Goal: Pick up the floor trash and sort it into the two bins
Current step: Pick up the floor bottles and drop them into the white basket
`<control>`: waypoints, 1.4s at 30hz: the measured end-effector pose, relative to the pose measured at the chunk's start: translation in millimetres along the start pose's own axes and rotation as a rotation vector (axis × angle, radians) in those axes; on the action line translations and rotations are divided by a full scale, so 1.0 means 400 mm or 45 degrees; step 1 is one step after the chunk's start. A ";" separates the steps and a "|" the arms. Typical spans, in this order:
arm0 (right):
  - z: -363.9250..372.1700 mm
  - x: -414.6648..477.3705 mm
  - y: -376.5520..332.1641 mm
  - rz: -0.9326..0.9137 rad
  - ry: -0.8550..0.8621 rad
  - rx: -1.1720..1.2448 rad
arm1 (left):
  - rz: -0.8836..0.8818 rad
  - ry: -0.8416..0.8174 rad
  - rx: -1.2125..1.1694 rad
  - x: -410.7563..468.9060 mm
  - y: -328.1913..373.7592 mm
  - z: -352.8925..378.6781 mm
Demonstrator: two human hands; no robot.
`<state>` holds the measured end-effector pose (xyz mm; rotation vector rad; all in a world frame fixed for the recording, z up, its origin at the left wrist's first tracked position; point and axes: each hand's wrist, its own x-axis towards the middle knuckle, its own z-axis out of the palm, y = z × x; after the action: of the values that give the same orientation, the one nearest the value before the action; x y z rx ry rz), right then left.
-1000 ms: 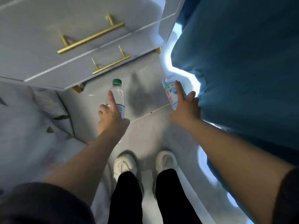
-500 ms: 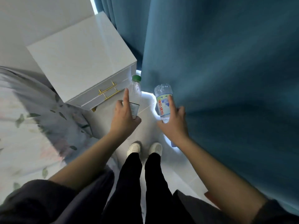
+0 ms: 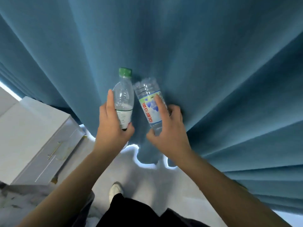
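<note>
My left hand [image 3: 113, 128] grips a clear plastic bottle with a green cap [image 3: 123, 95] by its lower half, cap pointing up and away. My right hand [image 3: 168, 128] grips a second clear bottle with a blue-and-white label and red lettering [image 3: 150, 104], its ribbed end pointing up. The two bottles are held side by side in the air, almost touching, in front of the blue curtain. No bin is in view.
A blue curtain [image 3: 196, 63] fills the upper and right part of the view and hangs to the pale floor [image 3: 144, 181]. A white nightstand with gold handles [image 3: 36, 138] stands at the left. My white shoe [image 3: 116, 190] and dark trouser legs are below.
Both hands have lifted the bottles from the floor and brought them close together. The view has risen and turned from the nightstand toward the curtain.
</note>
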<state>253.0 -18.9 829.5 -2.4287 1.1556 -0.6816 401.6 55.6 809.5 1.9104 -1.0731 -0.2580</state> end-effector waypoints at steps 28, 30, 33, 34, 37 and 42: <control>-0.761 -0.750 0.766 0.893 0.688 -0.529 | 0.804 -0.804 -0.389 -0.502 0.854 0.870; -0.798 -0.794 0.836 0.987 0.681 -0.570 | 0.843 -0.892 -0.412 -0.540 0.905 0.962; -0.856 -0.864 0.929 1.154 0.677 -0.640 | 0.878 -1.042 -0.450 -0.595 0.993 1.095; -0.874 -0.888 0.952 1.213 0.681 -0.654 | 0.909 -1.086 -0.451 -0.615 1.020 1.134; -0.925 -0.966 1.005 1.352 0.779 -0.681 | 0.999 -1.196 -0.439 -0.676 1.103 1.230; -0.958 -1.090 1.062 1.548 0.861 -0.696 | 1.033 -1.449 -0.487 -0.793 1.183 1.313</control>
<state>-464.5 28.1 808.8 -1.2385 2.9407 -0.7879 -352.4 -122.6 809.1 0.7608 -2.2149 -1.0404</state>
